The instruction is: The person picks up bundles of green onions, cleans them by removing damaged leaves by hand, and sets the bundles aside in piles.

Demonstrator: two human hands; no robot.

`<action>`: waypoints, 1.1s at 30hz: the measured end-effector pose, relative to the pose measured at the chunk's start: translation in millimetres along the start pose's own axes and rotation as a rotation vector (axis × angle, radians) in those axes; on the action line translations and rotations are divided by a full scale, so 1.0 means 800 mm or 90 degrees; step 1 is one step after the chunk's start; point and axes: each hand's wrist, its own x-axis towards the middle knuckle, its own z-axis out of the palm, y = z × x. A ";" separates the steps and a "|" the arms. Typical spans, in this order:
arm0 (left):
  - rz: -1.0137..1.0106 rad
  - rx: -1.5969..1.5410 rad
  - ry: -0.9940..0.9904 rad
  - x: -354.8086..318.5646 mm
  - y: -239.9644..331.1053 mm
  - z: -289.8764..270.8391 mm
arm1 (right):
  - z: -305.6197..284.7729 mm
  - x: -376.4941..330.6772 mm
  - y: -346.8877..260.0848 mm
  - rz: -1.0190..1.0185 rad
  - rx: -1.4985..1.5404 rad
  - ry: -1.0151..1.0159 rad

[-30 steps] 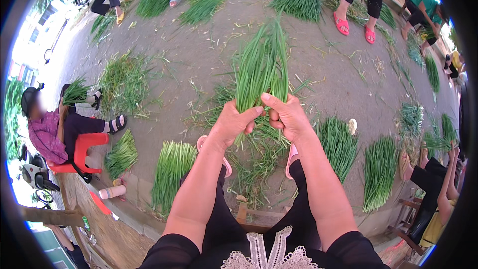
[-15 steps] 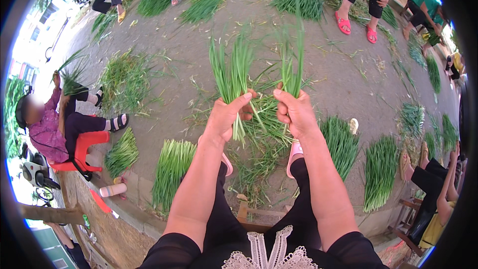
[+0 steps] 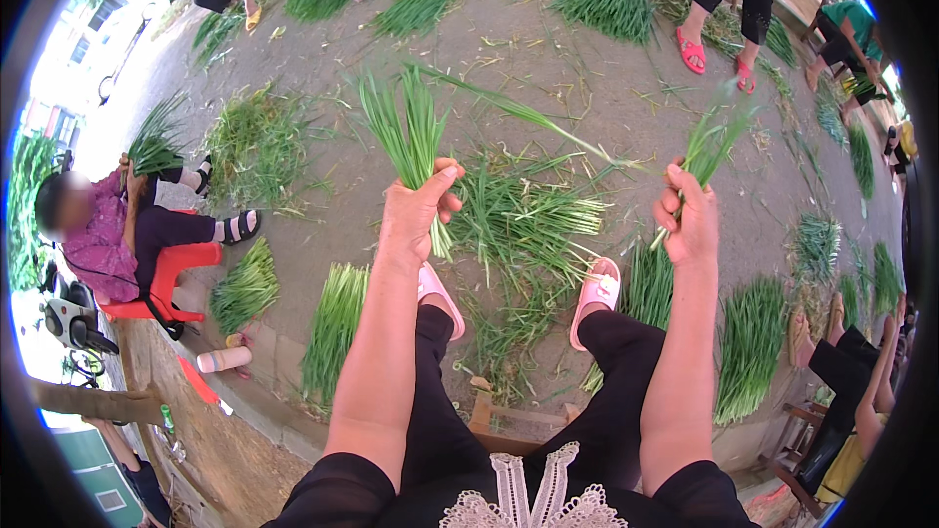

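My left hand (image 3: 416, 210) grips a thick bunch of long green chives (image 3: 403, 132), held upright with the leaf tips fanning upward. My right hand (image 3: 690, 220) grips a thinner bunch of chives (image 3: 712, 142), also pointing up and blurred. The two hands are well apart. Between them on the ground lies a loose heap of chives (image 3: 523, 225), just beyond my feet in pink sandals (image 3: 595, 301).
Sorted chive bundles lie beside me on the left (image 3: 335, 328) and on the right (image 3: 751, 342). A person in purple sits on a red stool (image 3: 161, 279) at the left. More people and chive piles (image 3: 611, 0) ring the concrete ground.
One large bunch held in both hands has been split in two. My hands have moved apart, the left with the thicker part and the right with the thinner.
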 end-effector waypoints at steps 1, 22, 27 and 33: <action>-0.002 0.027 0.006 -0.001 0.002 0.001 | 0.003 -0.003 0.001 0.020 0.010 -0.021; -0.379 -0.065 -0.257 -0.045 -0.051 0.070 | 0.064 -0.046 0.031 0.251 0.114 -0.266; -0.338 -0.151 -0.210 -0.029 -0.069 0.065 | 0.078 -0.072 0.044 0.319 0.032 -0.379; -0.237 -0.241 -0.157 -0.007 -0.054 0.040 | 0.084 -0.080 0.049 0.298 -0.032 -0.393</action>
